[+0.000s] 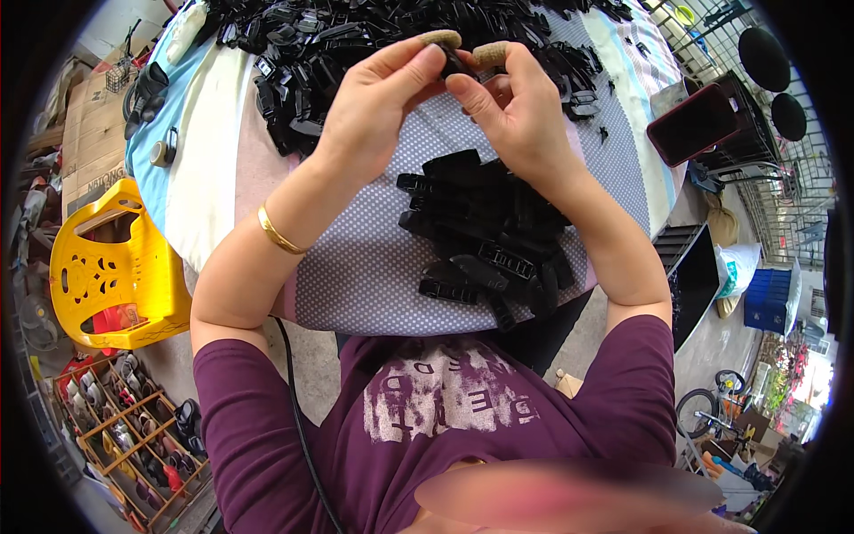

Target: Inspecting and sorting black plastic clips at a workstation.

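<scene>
We're at a home piecework setup, not a factory. The bench [374, 267] is a round table under a dotted cloth, heaped with small black plastic clips [485, 222]. Left of the bench we see a yellow plastic chair [116, 267], cardboard boxes [89, 133] and a shoe rack [133, 418]. Right of the bench: a window grille [756, 187] and a bicycle [712, 409].
</scene>
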Demonstrator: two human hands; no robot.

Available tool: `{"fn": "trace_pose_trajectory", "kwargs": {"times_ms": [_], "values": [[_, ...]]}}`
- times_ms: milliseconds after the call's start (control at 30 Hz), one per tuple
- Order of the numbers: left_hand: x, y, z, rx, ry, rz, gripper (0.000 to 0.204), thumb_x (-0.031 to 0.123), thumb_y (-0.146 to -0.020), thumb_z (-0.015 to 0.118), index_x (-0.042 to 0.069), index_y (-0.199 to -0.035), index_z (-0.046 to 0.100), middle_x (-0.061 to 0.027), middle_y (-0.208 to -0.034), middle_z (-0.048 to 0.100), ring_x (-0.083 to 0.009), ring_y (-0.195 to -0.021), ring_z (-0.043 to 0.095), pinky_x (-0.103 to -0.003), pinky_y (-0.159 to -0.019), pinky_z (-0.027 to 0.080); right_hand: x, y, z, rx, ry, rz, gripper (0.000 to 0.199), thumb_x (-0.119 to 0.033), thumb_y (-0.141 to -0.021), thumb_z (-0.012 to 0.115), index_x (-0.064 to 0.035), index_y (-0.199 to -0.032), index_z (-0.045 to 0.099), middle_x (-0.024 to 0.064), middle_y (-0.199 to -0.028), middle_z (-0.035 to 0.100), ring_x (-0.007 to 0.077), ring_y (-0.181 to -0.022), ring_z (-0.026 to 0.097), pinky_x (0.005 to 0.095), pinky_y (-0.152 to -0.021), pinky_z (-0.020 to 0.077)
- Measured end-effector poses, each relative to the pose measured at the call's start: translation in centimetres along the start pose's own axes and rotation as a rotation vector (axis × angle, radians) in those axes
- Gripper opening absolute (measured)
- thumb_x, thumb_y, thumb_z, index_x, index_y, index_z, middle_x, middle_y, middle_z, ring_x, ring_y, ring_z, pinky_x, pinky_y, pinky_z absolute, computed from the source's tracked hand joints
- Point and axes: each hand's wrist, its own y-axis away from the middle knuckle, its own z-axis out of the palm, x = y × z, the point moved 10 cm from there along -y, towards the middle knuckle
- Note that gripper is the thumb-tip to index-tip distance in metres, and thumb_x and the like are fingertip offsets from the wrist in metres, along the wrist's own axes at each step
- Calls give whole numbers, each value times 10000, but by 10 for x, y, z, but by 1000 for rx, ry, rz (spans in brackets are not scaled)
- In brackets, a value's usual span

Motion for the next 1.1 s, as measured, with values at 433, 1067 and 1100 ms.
{"fn": "trace_pose_trajectory", "kwargs": {"times_ms": [433,1067,1100], "values": [[18,0,16,-245,-217,116,243,132,-882,553,19,-1089,610,-84,-981,640,-160,-913,603,-256,-861,467,5,11,22,-218,-170,154,183,-125,-826,633,27,-929,627,43,-700,627,72,-607,585,211,-570,490],[1,73,112,-755,-1082,559,451,224,-708,692,91,-1120,568,-63,-861,632,-217,-802,561,-322,-708,474,113,-18,-44,-417,1015,330,237,-180,-733,551,-90,-930,648,138,-885,645,305,-863,614,400,-763,489],[0,71,110,-745,-996,510,413,231,-712,692,79,-1082,590,-70,-898,629,-228,-816,559,-334,-727,471,113,-18,-42,-416,1016,332,237,-180,-733,551,-90,-930,648,138,-885,645,305,-863,614,400,-763,489]]}}
